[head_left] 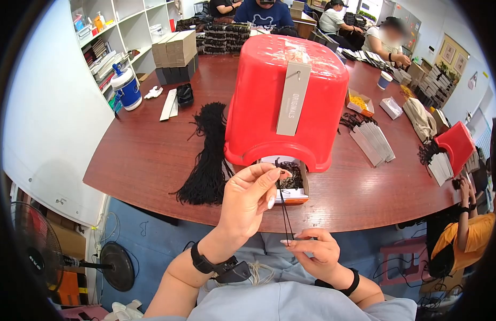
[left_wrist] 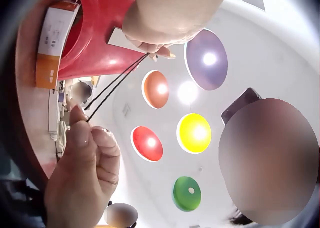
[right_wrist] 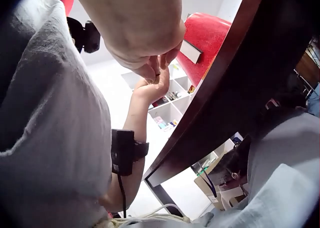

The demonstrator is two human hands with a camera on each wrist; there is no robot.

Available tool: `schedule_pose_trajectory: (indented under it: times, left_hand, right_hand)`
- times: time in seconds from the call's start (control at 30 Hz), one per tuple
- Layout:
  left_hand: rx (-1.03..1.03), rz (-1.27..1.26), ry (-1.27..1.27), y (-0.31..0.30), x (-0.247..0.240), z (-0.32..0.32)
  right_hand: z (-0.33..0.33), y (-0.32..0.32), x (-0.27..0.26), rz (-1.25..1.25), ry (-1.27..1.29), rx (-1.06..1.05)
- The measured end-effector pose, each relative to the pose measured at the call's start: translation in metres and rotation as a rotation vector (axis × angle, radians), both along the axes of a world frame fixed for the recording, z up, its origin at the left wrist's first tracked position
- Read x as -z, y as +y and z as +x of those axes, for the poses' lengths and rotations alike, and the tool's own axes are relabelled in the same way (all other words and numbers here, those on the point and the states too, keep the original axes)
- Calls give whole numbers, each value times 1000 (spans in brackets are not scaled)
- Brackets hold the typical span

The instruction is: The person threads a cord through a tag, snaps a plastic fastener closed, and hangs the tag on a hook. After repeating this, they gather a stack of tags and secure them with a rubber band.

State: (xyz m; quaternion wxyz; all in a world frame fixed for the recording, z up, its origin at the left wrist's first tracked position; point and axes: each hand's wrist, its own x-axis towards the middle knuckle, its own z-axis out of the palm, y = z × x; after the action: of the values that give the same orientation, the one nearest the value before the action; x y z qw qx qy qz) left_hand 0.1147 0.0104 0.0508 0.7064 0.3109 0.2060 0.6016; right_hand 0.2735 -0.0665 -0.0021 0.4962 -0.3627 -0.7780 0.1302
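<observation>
A thin black cord [head_left: 285, 214] is stretched between the two hands in front of the table edge, its two strands running side by side. The left hand [head_left: 247, 200] pinches its upper end between thumb and forefinger. Lower and to the right, the right hand [head_left: 317, 252] pinches the other end with its fingertips. In the left wrist view the doubled cord [left_wrist: 114, 84] runs taut from the left hand [left_wrist: 160, 18] to the right hand [left_wrist: 82, 173]. Behind the left hand, a box [head_left: 298, 201] of black cords sits under the red stool [head_left: 258, 107].
A bundle of black cords [head_left: 205, 155] lies left of the stool, which has a grey tag [head_left: 294, 99] on its front. Grey strips [head_left: 372, 143] lie to the right. A fan [head_left: 36, 257] stands at the lower left, and other people sit around the table [head_left: 146, 155].
</observation>
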Motion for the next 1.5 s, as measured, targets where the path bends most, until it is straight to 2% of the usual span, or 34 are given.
schedule_pose_trajectory:
  times: [0.1,0.27,0.37,0.4,0.47,0.5,0.83,0.93,1.0,1.03,1.1,1.13,1.2,1.23,1.27,1.33,1.37,1.4,1.43,1.47,1.5]
  left_hand:
    - [35,37,-33,-3,-2,3]
    - [85,117,144,-15,-8,3]
    - [45,244,393,-25,-12,8]
    - [56,250,391,-27,-11,9]
    - [50,366,427,-30,-10,10]
    - [66,378,460,-30,-10,9]
    - [-3,430,548,-32,-10,11]
    - [26,421,552,-31,-9,10]
    - [155,188,363,-31,-13,10]
    - [152,186,364,-29,-13,10]
    - [294,34,381,-25,-12,12]
    - [293,35,381,-25,-13,12]
    - [387,43,442,-26,-14,11]
    - [388,43,442,-26,-15,11]
    - [393,52,434,-25,-15,11]
    - [400,61,425,-25,-15,11]
    - [273,297,662,-25,-15,10]
    - [135,534,893,-26,-15,9]
    - [136,534,892,-24,-17,7]
    - [72,658,966,-21,-20,5]
    - [6,782,1039,-18,-24,2]
  right_hand:
    - [4,1,-1,32,-24,-68]
    - [25,12,-34,-137,225,165]
    - [28,31,-65,-370,330,-31]
    - [27,34,-71,-365,331,-20]
    - [22,39,-78,-473,306,-185]
    - [18,40,-78,-506,406,-219]
    - [16,37,-72,-519,427,-183]
    - [15,37,-72,-486,443,-174]
    - [16,37,-72,-384,347,-103]
    - [14,35,-75,-386,346,-106]
    - [10,29,-81,-616,679,-174]
    - [12,29,-80,-616,678,-175]
    - [20,30,-77,-662,818,-312]
    - [16,31,-77,-609,820,-249]
    - [13,32,-74,-608,821,-248]
    - [10,36,-64,70,168,141]
    - [13,40,-64,276,-51,227]
    - [15,40,-64,276,-52,229]
    - [17,39,-63,182,-76,210]
    - [18,38,-62,89,-100,190]
    - [15,38,-61,-50,56,113]
